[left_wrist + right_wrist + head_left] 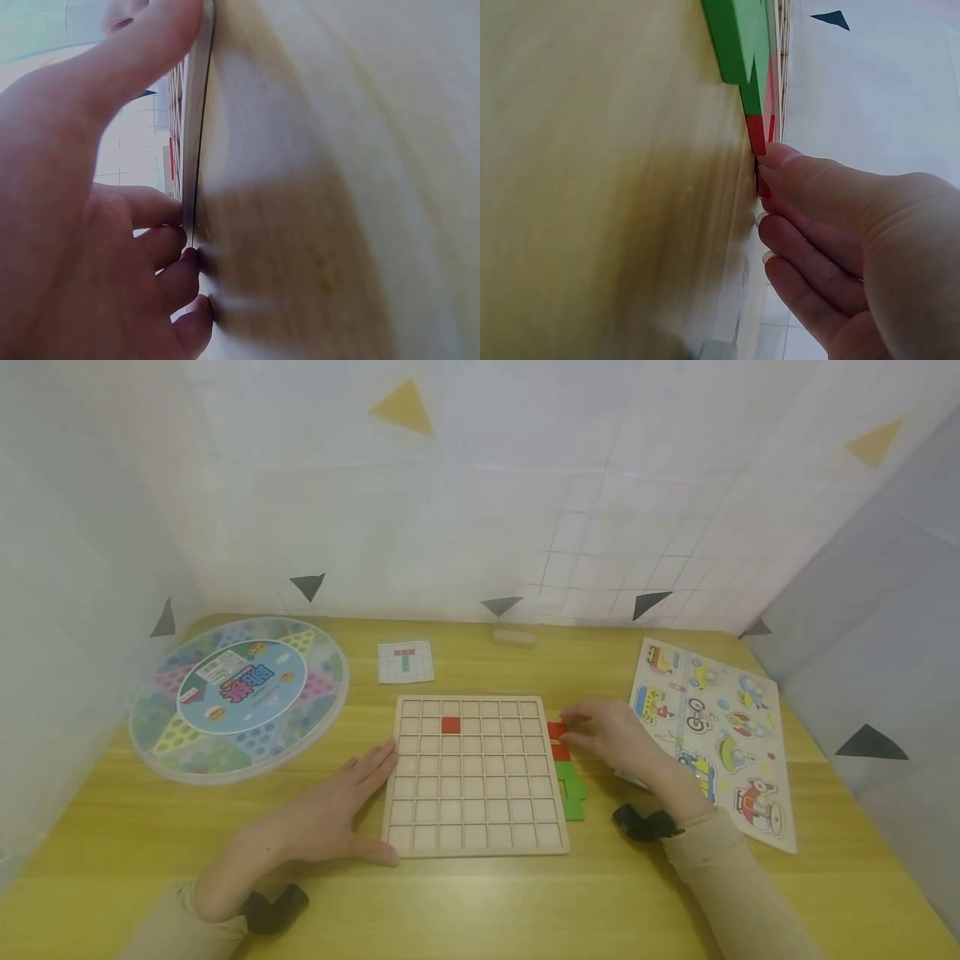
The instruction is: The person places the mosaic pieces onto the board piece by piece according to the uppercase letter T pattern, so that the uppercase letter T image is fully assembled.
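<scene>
A wooden grid board (477,857) lies flat on the table, with one red square tile (451,725) in a cell of its second row. My left hand (330,810) rests at the board's left side, fingers extended, thumb at the near-left corner. Beside the board's right edge, my right hand (618,739) pinches a small red tile (763,186) between thumb and fingertips. Just nearer lies another red tile (561,752), then several green tiles (573,789) in a cluster. A pattern card (406,675) with a red and green T shape lies behind the board.
On the left is a round game board (330,727) under a clear cover. A picture puzzle board (712,810) lies at the right, partly behind my right forearm. A small wooden block (514,638) sits near the table's back edge. Patterned sheets (480,510) enclose the table.
</scene>
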Demonstrator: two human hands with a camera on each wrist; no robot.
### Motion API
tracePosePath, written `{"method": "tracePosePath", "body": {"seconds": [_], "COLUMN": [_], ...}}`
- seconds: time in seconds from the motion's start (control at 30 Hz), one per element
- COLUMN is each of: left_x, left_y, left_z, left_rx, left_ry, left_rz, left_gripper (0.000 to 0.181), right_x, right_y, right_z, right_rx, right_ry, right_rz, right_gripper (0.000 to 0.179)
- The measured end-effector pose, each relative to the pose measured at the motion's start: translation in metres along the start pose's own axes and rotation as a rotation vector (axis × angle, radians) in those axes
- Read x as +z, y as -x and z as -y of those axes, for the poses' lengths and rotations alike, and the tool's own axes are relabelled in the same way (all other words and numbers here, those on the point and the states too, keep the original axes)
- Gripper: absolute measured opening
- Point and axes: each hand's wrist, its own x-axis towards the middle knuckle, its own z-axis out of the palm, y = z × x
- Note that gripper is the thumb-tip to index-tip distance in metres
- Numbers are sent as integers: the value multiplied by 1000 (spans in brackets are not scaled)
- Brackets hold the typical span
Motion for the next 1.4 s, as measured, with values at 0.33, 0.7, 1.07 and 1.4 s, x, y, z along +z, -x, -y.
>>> {"method": "tracePosePath", "body": {"seconds": [0.33,0.7,1.07,1.4], "left_x": [-1,0,1,2], "left_y": [0,0,0,0], "left_z": [-1,0,1,4], "left_rx": [6,8,5,-2], "left_ry": [-2,-4,-1,11], "left_rz": [-2,0,-4,-3], "left_gripper": [123,123,124,125], "right_x": [-1,-11,-14,-15], "right_y": [1,4,5,5], "right_z": [1,8,13,21], "right_rx": [7,17,0,-23], "right_ry": [8,-21,-36,-45], "right_rz": [9,-20,-50,-51], "right_gripper": [26,28,26,26]}}
